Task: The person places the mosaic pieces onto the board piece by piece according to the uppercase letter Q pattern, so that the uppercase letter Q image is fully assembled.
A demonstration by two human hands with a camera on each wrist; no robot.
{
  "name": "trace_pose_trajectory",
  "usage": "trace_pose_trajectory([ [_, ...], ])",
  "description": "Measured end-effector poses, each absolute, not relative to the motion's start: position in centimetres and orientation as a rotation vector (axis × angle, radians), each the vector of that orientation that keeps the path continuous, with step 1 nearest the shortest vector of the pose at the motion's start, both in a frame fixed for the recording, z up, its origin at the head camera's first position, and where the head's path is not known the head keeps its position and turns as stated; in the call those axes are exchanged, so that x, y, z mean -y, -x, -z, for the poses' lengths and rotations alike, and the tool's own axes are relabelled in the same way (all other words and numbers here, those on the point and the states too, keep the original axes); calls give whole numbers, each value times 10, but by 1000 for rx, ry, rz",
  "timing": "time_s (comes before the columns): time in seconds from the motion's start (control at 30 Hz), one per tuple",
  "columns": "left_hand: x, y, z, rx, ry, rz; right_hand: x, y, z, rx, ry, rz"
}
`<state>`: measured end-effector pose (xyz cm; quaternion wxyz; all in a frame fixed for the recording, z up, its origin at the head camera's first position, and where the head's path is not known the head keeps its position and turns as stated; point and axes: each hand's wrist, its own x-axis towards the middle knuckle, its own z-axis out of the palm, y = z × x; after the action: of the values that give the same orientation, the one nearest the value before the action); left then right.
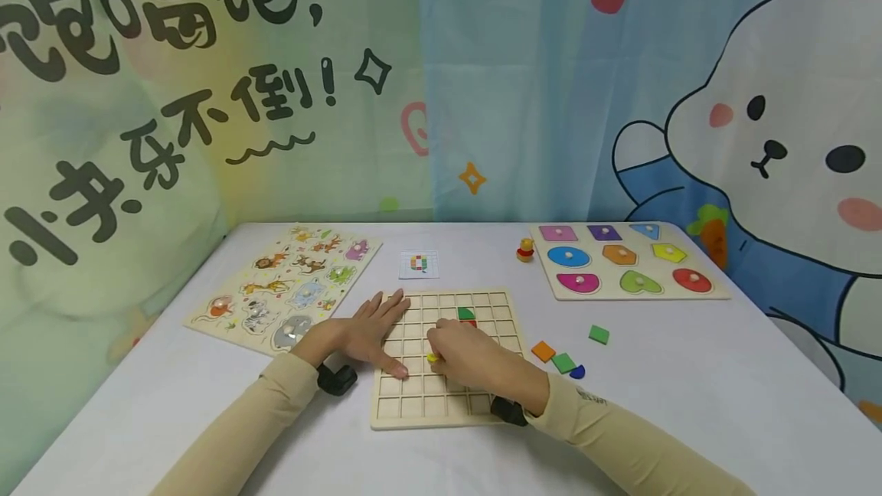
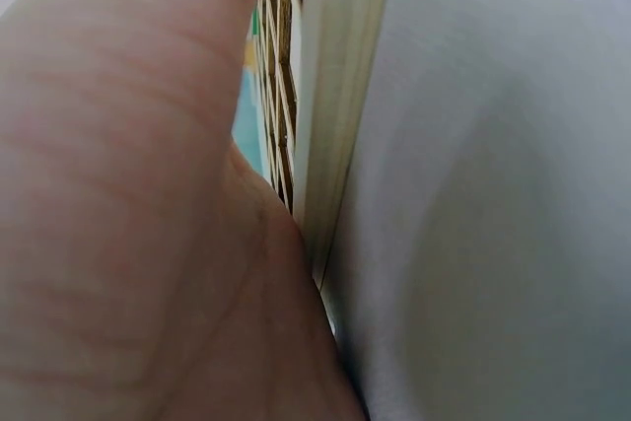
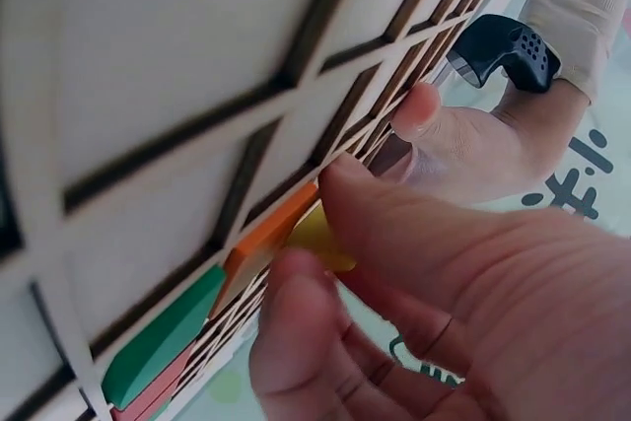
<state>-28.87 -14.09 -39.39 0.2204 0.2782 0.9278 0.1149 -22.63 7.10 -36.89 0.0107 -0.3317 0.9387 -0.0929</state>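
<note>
Table (image 1: 689, 389)'s all white: animal puzzle (image 1: 284, 305) on the left, shape puzzle (image 1: 608, 274) far right, little card (image 1: 419, 265) and toy (image 1: 526, 250) far middle, grid board (image 1: 423, 387) nearer, four loose pieces (image 1: 543, 350) off to its right.

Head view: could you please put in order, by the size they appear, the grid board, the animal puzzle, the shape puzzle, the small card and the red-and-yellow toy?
1. Grid board, partly covered
2. Animal puzzle and shape puzzle: too alike to rank
3. Small card
4. Red-and-yellow toy

Plain beige sleeves (image 1: 241, 435) cross the lower left and lower right (the right one bears small dark print (image 1: 592, 397)), with black wrist cameras (image 1: 337, 380).
</note>
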Motion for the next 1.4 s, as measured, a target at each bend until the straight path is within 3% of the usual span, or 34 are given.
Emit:
trace_pose_trajectory([
  [0.9, 143, 291, 395, -2565, -775, -312, -71, 228, 366, -2901, 992, 446],
  [1.4, 146, 293, 397, -2564, -802, -330, -67, 235, 364, -2877, 994, 232],
])
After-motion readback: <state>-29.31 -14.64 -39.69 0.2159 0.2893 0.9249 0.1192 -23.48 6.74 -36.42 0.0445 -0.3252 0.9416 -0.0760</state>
